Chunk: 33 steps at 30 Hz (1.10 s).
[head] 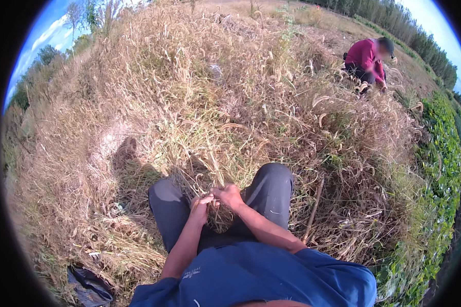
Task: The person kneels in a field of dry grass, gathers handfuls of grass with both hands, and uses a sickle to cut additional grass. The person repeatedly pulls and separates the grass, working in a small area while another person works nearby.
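Note:
Between my knees, my left hand [200, 204] and my right hand [228, 195] meet on a bunch of dry grass stalks [214, 169]. The fingers of both are closed around the stalks, close together or touching. The stalks rise from between the fingers towards the standing grass in front, and more dry grass hangs below the hands. Which stalks each hand holds is hard to tell. Dark trousers cover my bent knees on both sides of the hands.
A wooden stick [314, 209] lies in the grass right of my knee. Black plastic sheeting [88, 286] lies at the lower left. A co-worker in a red top [363, 55] crouches at the upper right. Green leafy plants [441, 165] line the right side; tall dry foxtail grass [169, 57] stands ahead.

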### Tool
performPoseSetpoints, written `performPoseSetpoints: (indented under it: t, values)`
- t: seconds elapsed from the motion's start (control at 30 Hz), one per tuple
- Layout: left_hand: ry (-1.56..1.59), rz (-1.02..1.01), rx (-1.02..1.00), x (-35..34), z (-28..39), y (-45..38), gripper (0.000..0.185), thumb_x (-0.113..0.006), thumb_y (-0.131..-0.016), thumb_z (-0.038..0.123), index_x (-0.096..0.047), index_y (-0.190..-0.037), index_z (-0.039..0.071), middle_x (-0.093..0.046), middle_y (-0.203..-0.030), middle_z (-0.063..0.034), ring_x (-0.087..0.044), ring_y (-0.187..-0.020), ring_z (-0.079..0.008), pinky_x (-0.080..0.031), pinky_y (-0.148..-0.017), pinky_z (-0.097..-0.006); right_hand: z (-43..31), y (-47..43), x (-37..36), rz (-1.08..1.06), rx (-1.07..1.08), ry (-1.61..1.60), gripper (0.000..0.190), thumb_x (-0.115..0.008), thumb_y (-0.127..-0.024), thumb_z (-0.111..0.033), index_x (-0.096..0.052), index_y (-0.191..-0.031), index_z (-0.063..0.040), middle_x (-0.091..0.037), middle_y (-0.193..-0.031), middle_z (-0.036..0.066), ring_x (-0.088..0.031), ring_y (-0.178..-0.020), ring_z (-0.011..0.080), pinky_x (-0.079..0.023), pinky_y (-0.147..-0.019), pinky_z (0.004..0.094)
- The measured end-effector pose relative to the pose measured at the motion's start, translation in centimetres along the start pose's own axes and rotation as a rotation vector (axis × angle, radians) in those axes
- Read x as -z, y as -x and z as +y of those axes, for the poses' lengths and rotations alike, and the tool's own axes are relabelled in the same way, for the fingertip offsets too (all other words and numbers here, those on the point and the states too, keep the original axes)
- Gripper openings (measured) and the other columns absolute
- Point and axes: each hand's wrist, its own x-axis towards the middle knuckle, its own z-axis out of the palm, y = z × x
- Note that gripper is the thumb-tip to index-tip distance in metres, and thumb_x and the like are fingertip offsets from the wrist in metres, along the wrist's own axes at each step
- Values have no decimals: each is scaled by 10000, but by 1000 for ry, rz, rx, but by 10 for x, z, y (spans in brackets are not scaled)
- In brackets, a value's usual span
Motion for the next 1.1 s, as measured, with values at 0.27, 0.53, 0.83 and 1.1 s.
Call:
performPoseSetpoints:
  t: [0.27,0.53,0.83,1.1]
  values:
    - [-46,3,-25,-3,32,-13,139,-659,-884,44,-684,-1011,-5,-704,-899,-81,-689,-743,-182,-589,-694,-315,-29,-11,-5,-66,-15,-394,282,-761,-876,-231,-716,-920,44,-688,-676,68,-594,-498,88,-503,-453,274]
    - [-59,-153,-2,-14,73,-73,166,-673,-919,111,-661,-1034,-8,-703,-915,-95,-699,-742,-194,-578,-681,-313,-77,-55,19,24,-13,-207,359,-732,-904,-279,-679,-753,42,-656,-618,53,-588,-525,114,-460,-468,315]
    - [-305,-88,120,-20,71,-102,245,-699,-863,96,-698,-1083,-10,-698,-944,-36,-640,-807,-125,-507,-716,-297,-50,-82,1,119,-183,-478,283,-736,-910,-242,-676,-795,9,-672,-672,65,-604,-523,97,-482,-446,251]
    - [-206,-143,-36,-5,46,-124,208,-688,-884,113,-692,-1059,0,-684,-941,-20,-609,-849,-105,-483,-751,-285,-37,-94,-3,201,-184,-564,208,-687,-937,-224,-679,-895,-20,-662,-735,25,-562,-589,82,-478,-507,258]
